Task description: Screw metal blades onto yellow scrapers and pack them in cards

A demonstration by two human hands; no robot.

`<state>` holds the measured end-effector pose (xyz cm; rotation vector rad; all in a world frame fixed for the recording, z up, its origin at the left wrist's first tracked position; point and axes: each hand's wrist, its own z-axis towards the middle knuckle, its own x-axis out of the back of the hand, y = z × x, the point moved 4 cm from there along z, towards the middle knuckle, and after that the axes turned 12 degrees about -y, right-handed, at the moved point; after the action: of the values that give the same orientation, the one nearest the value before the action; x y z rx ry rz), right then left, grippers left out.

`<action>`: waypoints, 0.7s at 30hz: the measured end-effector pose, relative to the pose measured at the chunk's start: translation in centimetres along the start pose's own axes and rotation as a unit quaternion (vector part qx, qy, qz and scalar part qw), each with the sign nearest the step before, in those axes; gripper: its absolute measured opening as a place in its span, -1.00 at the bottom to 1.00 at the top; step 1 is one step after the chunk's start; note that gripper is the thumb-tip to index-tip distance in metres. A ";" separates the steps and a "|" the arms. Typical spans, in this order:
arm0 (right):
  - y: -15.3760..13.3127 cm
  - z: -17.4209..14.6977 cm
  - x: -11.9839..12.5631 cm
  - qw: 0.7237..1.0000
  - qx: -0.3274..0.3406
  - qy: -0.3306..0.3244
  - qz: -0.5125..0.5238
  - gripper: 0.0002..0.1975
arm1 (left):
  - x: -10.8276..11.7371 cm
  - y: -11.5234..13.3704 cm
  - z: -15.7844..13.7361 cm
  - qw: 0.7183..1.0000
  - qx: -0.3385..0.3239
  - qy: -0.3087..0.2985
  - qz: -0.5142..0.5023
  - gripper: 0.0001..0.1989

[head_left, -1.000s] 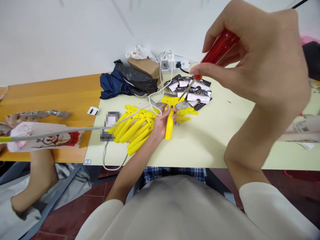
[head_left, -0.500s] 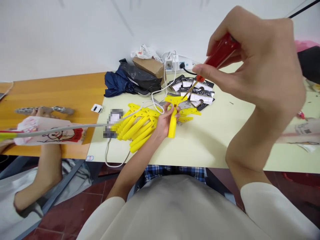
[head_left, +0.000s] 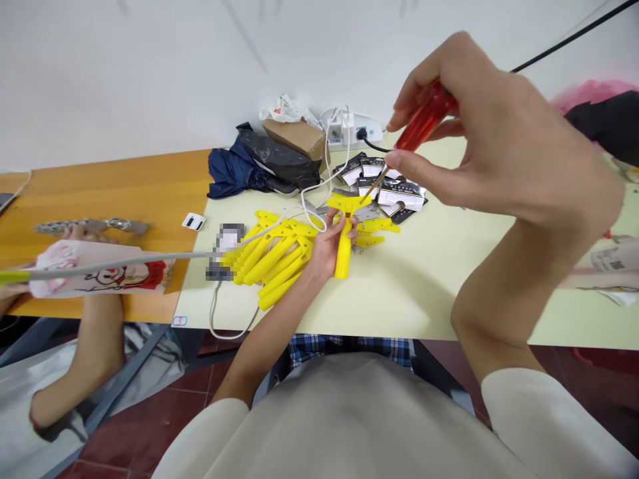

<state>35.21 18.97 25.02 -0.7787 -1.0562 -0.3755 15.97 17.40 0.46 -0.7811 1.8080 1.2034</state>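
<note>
My left hand [head_left: 327, 246] is closed around a yellow T-shaped scraper handle [head_left: 343, 256], its wide head pointing away from me. In my right hand [head_left: 504, 146] is a screwdriver [head_left: 424, 120] with a clear red grip, held between thumb and fingers. The thin shaft slants down to the right side of the scraper's head, where its tip meets a screw spot. Whether it sits in a screw is too small to tell. Several more yellow scrapers [head_left: 279, 259] lie piled left of my left hand, and others [head_left: 374, 233] lie just right of it.
Black-and-white card packets [head_left: 402, 193] lie behind the scrapers. A white cable [head_left: 312, 216] loops across the pile from a power strip [head_left: 369, 126]. A dark blue umbrella [head_left: 229, 169] and a cardboard box [head_left: 299, 140] stand by the wall. Another person's arm [head_left: 102, 332] is at left.
My right hand has turned and lowered slightly to the left with the screwdriver, its fingers more opened along the grip. My left hand keeps the scraper handle in place. The view has shifted slightly.
</note>
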 end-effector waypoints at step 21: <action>-0.5 0.1 0.3 0.999 -0.036 -0.010 0.028 -0.79 | 0.7 -0.5 0.4 0.999 0.019 0.009 0.050 -0.71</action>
<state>34.99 18.78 25.49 -0.8751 -1.0416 -0.3605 16.15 17.50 -0.49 -0.6884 1.8980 1.2261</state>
